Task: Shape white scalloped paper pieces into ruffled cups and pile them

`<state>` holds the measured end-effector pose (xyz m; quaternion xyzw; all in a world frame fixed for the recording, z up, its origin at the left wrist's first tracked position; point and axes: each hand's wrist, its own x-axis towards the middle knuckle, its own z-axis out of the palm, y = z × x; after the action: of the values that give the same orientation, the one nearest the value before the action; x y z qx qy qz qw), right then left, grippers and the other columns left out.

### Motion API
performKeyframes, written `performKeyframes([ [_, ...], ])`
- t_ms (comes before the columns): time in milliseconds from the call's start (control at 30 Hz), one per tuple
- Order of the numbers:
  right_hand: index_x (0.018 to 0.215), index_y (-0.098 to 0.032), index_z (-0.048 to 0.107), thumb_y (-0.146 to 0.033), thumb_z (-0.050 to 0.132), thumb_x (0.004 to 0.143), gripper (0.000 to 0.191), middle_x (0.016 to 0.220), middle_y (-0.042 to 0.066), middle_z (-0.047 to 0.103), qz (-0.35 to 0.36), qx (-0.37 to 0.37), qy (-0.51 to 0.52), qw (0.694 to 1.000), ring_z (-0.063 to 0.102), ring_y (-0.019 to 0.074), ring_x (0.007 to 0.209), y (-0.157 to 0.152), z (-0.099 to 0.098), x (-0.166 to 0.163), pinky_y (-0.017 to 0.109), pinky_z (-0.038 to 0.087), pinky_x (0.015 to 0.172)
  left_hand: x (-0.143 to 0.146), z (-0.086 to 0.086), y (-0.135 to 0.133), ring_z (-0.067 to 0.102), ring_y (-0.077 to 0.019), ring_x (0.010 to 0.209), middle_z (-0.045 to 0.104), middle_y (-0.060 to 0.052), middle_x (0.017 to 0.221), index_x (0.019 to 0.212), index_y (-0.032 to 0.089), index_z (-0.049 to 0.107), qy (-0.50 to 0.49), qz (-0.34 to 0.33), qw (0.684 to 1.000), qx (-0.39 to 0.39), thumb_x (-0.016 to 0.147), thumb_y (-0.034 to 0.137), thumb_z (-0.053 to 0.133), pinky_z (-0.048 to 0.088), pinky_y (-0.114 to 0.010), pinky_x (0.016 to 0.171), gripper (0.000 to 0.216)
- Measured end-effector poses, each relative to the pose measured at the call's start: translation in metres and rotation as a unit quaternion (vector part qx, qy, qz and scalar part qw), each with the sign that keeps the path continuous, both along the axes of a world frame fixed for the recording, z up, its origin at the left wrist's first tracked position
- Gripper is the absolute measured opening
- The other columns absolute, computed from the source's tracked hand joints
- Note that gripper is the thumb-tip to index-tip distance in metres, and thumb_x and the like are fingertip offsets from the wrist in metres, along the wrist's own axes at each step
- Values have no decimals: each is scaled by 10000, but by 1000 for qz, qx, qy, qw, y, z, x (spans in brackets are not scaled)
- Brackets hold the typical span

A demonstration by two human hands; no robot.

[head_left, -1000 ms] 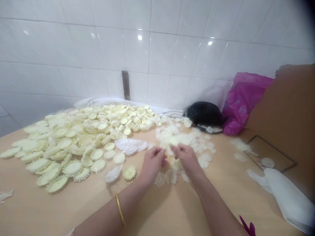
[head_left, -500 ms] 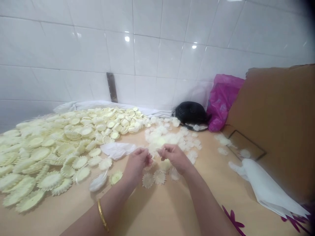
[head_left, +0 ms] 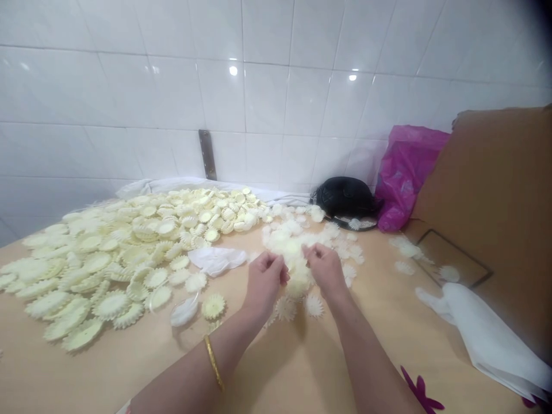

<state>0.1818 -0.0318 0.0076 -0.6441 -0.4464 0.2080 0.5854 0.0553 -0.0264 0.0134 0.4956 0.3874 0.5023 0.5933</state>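
Note:
My left hand (head_left: pixel 264 282), with a gold bangle (head_left: pixel 213 362) on the wrist, and my right hand (head_left: pixel 325 270) hang close together over a loose pile of white frilled petal pieces (head_left: pixel 293 244). A cream frilled piece (head_left: pixel 298 284) lies between and just below the hands. Their fingertips curl inward, and I cannot tell whether they pinch anything. A large heap of cream scalloped discs (head_left: pixel 116 264) spreads to the left. Several spiky white rosettes (head_left: pixel 285 309) lie below the hands.
The wooden table (head_left: pixel 276 362) runs up to a white tiled wall (head_left: pixel 267 103). On it are a white cloth (head_left: pixel 487 330), a black bag (head_left: pixel 345 198), a magenta plastic bag (head_left: pixel 405 178) and a brown cardboard sheet (head_left: pixel 491 172). A framed glass pane (head_left: pixel 452 259) lies at right.
The view has shifted slightly as my head moved. My hands have come closer over the white pile, and the cream frilled piece now sits between them.

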Motion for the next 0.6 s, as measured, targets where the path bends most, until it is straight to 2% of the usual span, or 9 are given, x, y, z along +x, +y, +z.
performKeyframes([
  [133, 498, -197, 411, -431, 520, 715, 337, 465, -49, 401, 48, -14, 24, 998, 323, 97, 461, -4, 7, 1, 237, 262, 463, 0, -5, 5, 456, -82, 466, 510, 18, 523, 585, 161, 463, 29, 5, 999, -22, 694, 303, 548, 351, -217, 483, 199],
  [233, 516, -195, 424, -435, 528, 712, 327, 488, -47, 411, 93, 4, 39, 995, 357, 102, 497, -6, 10, 1, 233, 288, 495, -4, -11, 8, 467, -88, 463, 517, 13, 556, 618, 161, 462, 54, 17, 997, -51, 678, 344, 578, 347, -220, 464, 225],
  [433, 536, -190, 434, -423, 540, 729, 321, 547, -36, 415, 190, 25, 17, 981, 368, 110, 560, -9, 12, 1, 236, 295, 537, -15, -8, 13, 516, -100, 612, 560, -34, 753, 742, 147, 537, 20, 55, 998, -24, 679, 519, 577, 390, -209, 515, 380],
  [500, 555, -188, 451, -419, 549, 730, 305, 567, -33, 427, 226, 24, 22, 973, 380, 113, 574, -11, 14, 0, 239, 305, 554, -17, -4, 14, 543, -124, 669, 573, -57, 773, 778, 136, 554, -21, 19, 998, -58, 660, 544, 594, 416, -220, 544, 426],
  [600, 582, -186, 479, -418, 568, 720, 284, 583, -33, 440, 271, 12, 41, 962, 393, 115, 591, -15, 18, -4, 243, 319, 585, -18, 1, 17, 569, -155, 656, 562, -57, 689, 742, 123, 549, -97, -82, 973, -192, 628, 565, 617, 431, -237, 526, 462],
])
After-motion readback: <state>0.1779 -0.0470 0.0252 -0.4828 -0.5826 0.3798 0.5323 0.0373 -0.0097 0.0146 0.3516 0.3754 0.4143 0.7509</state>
